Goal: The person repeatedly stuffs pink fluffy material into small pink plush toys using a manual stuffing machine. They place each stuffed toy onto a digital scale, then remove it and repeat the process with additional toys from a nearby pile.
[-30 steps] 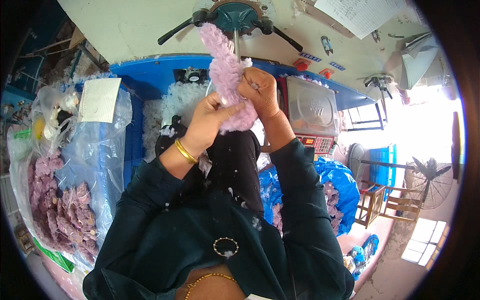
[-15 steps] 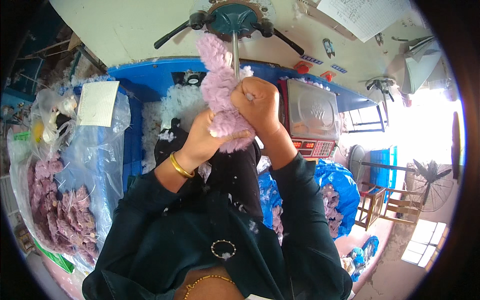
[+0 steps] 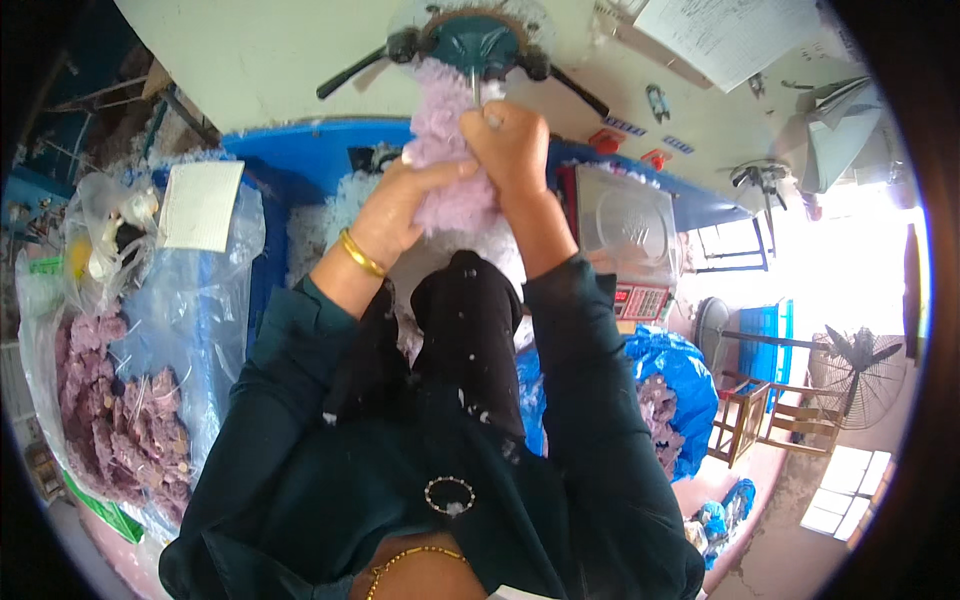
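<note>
Both hands (image 3: 455, 175) around fluffy lilac plush piece (image 3: 445, 150)

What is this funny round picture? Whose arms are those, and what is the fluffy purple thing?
The picture comes from a camera worn on a person's head, looking down, so the edges bend round. The two arms in dark sleeves are that person's own. The left hand, with a gold bangle, and the right hand both grip a fluffy purple fabric piece, held up against a teal machine with a thin nozzle. On the left, a clear plastic bag holds more purple pieces. A metal weighing scale sits to the right.
</note>
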Motion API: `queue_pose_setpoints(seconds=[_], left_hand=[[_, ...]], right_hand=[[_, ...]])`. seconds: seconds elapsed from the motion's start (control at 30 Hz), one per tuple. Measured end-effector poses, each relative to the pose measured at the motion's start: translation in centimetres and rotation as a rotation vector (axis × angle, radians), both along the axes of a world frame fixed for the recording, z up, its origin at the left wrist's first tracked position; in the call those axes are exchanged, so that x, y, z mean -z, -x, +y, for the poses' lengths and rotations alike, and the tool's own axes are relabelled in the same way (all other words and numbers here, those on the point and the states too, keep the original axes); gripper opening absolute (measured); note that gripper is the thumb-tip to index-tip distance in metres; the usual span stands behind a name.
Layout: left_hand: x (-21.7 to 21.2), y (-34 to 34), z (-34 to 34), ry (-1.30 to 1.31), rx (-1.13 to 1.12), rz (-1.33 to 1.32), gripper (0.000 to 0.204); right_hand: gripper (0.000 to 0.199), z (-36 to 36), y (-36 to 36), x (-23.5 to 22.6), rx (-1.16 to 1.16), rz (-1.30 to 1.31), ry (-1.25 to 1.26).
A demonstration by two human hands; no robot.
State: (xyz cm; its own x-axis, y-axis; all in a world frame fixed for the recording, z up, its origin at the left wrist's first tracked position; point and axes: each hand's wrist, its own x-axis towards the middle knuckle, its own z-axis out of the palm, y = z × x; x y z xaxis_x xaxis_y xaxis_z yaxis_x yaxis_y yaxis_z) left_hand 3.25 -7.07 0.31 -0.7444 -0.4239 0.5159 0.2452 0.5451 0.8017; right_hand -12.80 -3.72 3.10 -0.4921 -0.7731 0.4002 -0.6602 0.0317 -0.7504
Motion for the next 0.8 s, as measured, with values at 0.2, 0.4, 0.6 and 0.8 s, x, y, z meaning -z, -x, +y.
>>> queue_pose_setpoints(seconds=[0.2, 0.4, 0.6, 0.8], left_hand=[[1.3, -1.4, 3.3, -1.26, 0.26, 0.134, 0.044], [4.4, -1.3, 1.6, -1.66, 0.556, 0.241, 0.041], [2.9, 0.8, 4.7, -1.538, 0.653, 0.296, 0.059], [-1.0, 3.2, 4.9, -1.539, 0.285, 0.235, 0.043]], right_hand=[[0.02, 3.6, -1.1, 1.3, -0.111, -0.024, 0.08], [0.023, 5.5, -0.4, 1.1, -0.216, -0.371, -0.059], [0.011, 6.0, 2.5, 2.1, -0.458, -1.009, -0.097], [0.035, 4.7, 6.8, -0.1, -0.638, -0.756, -0.222]])
